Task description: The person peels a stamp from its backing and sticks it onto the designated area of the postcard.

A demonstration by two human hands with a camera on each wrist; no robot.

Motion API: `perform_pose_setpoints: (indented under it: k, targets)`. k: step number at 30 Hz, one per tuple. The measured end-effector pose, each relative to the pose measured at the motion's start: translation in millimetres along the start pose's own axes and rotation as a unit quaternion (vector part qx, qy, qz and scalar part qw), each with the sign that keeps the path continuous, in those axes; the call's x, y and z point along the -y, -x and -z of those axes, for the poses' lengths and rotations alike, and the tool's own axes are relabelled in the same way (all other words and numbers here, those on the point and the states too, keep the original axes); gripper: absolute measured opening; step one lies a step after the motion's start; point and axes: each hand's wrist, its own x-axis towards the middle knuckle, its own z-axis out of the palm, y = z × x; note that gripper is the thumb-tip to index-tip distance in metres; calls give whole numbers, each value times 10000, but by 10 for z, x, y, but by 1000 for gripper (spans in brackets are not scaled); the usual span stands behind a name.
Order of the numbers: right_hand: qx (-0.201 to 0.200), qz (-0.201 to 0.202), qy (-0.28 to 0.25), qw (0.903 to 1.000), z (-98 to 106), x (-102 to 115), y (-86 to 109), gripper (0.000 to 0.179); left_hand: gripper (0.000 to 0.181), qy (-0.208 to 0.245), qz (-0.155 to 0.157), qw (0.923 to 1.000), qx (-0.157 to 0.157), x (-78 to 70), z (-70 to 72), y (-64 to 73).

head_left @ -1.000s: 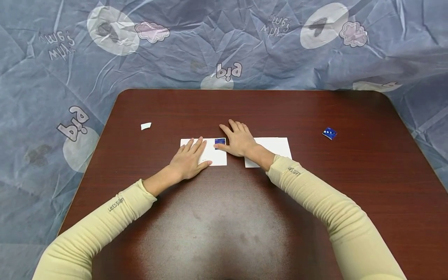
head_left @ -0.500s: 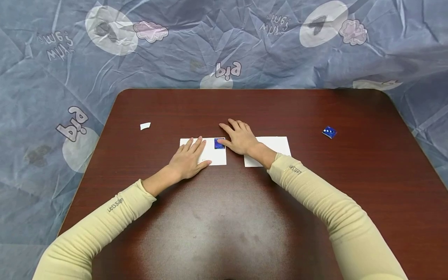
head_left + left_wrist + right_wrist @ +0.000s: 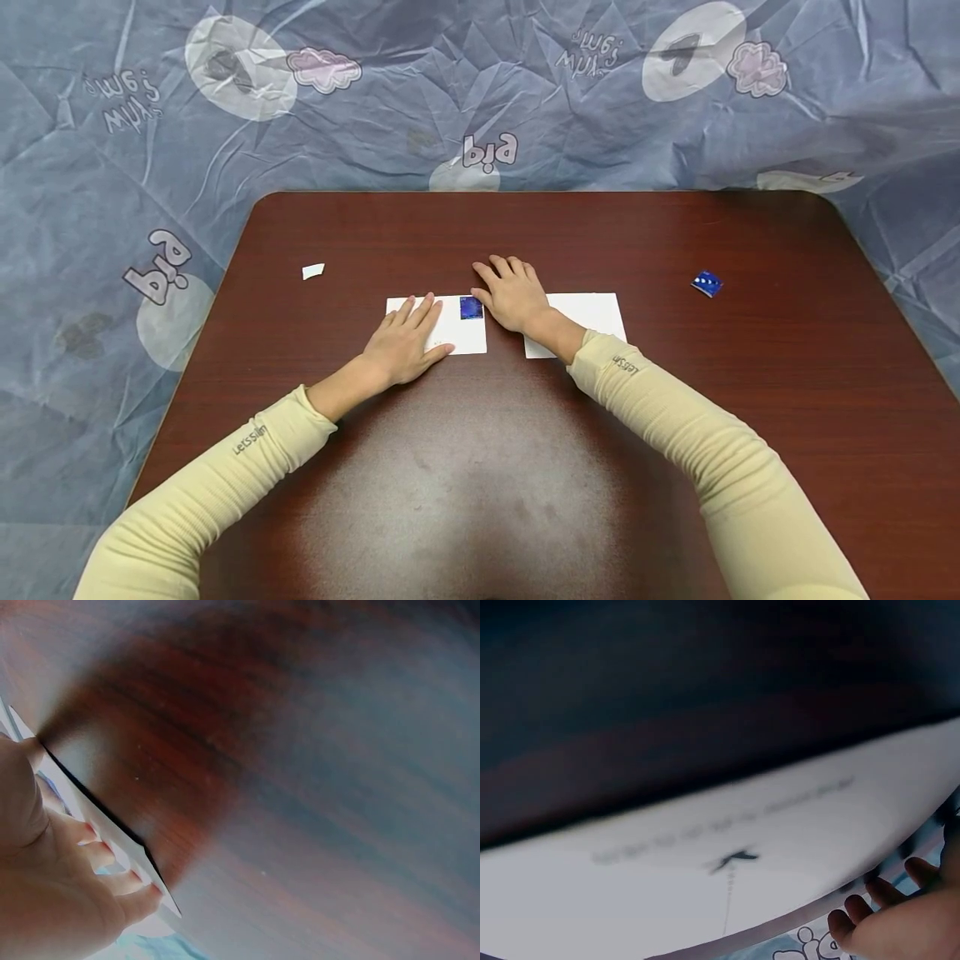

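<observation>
My left hand (image 3: 401,346) lies with fingers spread on the left half of a white card (image 3: 467,337), which looks like a postcard or envelope. In the left wrist view the fingertips touch the card (image 3: 112,832). A square blue stamp-like sticker (image 3: 471,307) lies flat at the card's upper right corner. Just right of it is my right hand (image 3: 516,293), fingers spread, thumb tip beside the sticker's right edge. Whether the thumb touches it cannot be told. Under my right wrist lies a second white card (image 3: 588,310); its small dark bird-like print and blurred text show in the right wrist view.
A small white paper scrap (image 3: 312,271) lies on the brown table (image 3: 480,467) at the far left. Another blue sticker-like square (image 3: 707,283), with white marks, lies at the right. Behind the table's far edge hangs a blue printed cloth (image 3: 405,100).
My right thumb has slid off the blue sticker toward its right edge, uncovering it. The left hand and both cards have stayed in place.
</observation>
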Motion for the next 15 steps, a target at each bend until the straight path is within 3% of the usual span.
perform_pose_setpoints:
  k: [15]
  targets:
    - [314,865,-400,9949,54,-192,74,81,74,-80,-57,9999,-39,-29,13,7]
